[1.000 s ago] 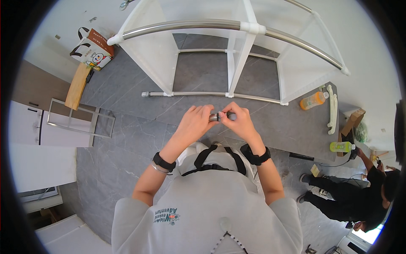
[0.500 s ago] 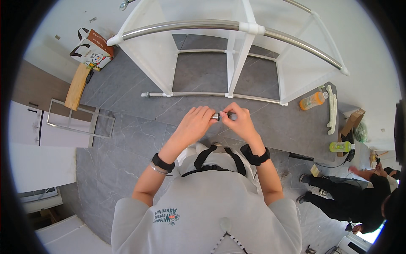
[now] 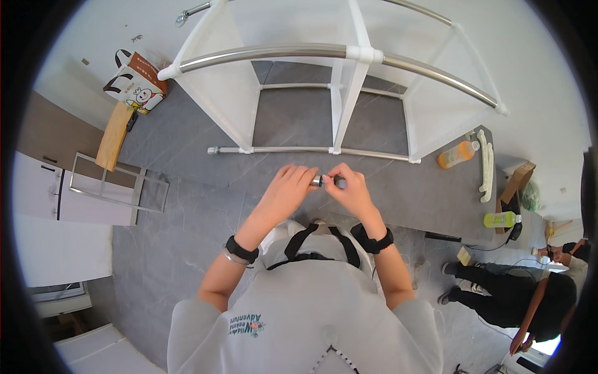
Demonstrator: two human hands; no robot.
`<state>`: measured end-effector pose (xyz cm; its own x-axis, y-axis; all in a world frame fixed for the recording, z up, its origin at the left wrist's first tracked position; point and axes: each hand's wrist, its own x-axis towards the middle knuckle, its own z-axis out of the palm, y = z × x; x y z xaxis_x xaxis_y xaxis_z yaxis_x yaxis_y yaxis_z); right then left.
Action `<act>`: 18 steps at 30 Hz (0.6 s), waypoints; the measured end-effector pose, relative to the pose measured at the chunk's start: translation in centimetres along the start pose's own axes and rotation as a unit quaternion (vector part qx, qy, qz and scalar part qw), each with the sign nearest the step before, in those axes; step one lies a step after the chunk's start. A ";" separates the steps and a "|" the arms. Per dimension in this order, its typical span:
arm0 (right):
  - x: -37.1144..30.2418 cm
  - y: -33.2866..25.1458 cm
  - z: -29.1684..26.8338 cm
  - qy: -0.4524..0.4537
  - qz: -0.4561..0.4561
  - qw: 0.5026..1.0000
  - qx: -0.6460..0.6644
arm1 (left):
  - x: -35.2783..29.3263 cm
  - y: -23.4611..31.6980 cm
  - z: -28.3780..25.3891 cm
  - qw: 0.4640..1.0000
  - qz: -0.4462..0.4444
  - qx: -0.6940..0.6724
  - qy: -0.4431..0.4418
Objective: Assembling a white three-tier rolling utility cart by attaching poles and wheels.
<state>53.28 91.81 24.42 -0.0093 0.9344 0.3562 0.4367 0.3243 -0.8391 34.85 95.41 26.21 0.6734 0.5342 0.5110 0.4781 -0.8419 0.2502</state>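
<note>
In front of my body my two hands meet at a small silver metal fitting [image 3: 317, 181] with a dark band. My left hand [image 3: 289, 194] has its fingers curled round the silver end. The thumb and fingers of my right hand [image 3: 349, 192] pinch the other end, where a rounded grey part [image 3: 340, 182] shows. Its exact kind is too small to make out, and my fingers cover much of it. Just beyond my hands a rack of white panels and metal tubes [image 3: 283, 54] lies on the grey table [image 3: 212, 124], a round-ended fitting on its lower left tube [image 3: 213, 150].
On the table's right lie an orange bottle [image 3: 458, 154] and white plastic bars [image 3: 486, 165]. A green-yellow bottle [image 3: 500, 220] is near its right edge. A paper bag [image 3: 138, 84] and a wooden board [image 3: 114, 134] are at the left. Another person [image 3: 529, 299] stands at lower right.
The rack and table sit slightly lower in the picture. My hands still grip the fitting, a little lower too. The person at lower right has shifted an arm downward.
</note>
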 end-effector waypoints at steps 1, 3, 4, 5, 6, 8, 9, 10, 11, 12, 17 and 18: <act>0.1 0.1 -0.1 0.008 0.004 1.000 0.005 | -0.1 0.3 0.1 0.999 -0.028 -0.009 -0.032; -0.1 0.1 -0.2 -0.005 0.006 1.000 0.004 | -0.1 0.8 -0.2 0.997 -0.053 -0.014 -0.057; -0.3 0.1 -0.3 -0.017 0.016 1.000 0.005 | 0.1 1.2 -0.8 0.993 -0.079 -0.046 -0.078; -0.4 0.1 -0.3 -0.015 0.009 1.000 0.002 | 0.3 1.5 -1.4 0.986 -0.105 -0.078 -0.099; -0.4 0.0 -0.4 -0.020 0.006 1.000 -0.001 | 0.7 1.6 -1.7 0.977 -0.136 -0.088 -0.138; -0.3 -0.5 -0.5 -0.024 0.005 1.000 -0.008 | 0.5 1.3 -1.2 0.973 -0.147 -0.091 -0.151; -0.3 -0.7 -0.6 -0.022 -0.004 1.000 -0.011 | 0.4 1.1 -0.9 0.967 -0.161 -0.098 -0.171; -0.3 -0.7 -0.8 -0.023 0.000 1.000 -0.020 | 0.4 0.9 -0.7 0.969 -0.157 -0.095 -0.164; -0.3 -0.8 -1.0 -0.023 0.003 0.999 -0.030 | 0.4 0.9 -0.5 0.981 -0.111 -0.057 -0.147; -0.3 -0.7 -1.1 -0.023 0.001 0.999 -0.035 | 0.5 0.9 -0.3 0.989 -0.066 -0.018 -0.130; -0.4 -0.6 -0.9 -0.018 0.002 0.999 -0.040 | -0.1 1.1 0.2 0.999 -0.033 -0.010 -0.024; -0.4 -0.5 -0.9 -0.015 0.007 0.999 -0.033 | -0.3 1.3 0.2 0.995 -0.057 -0.039 -0.068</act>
<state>53.86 91.12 25.02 -0.0301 0.9432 0.3309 0.4949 0.3017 -0.8149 35.40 94.22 26.19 0.6893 0.6279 0.3615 0.5148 -0.7755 0.3655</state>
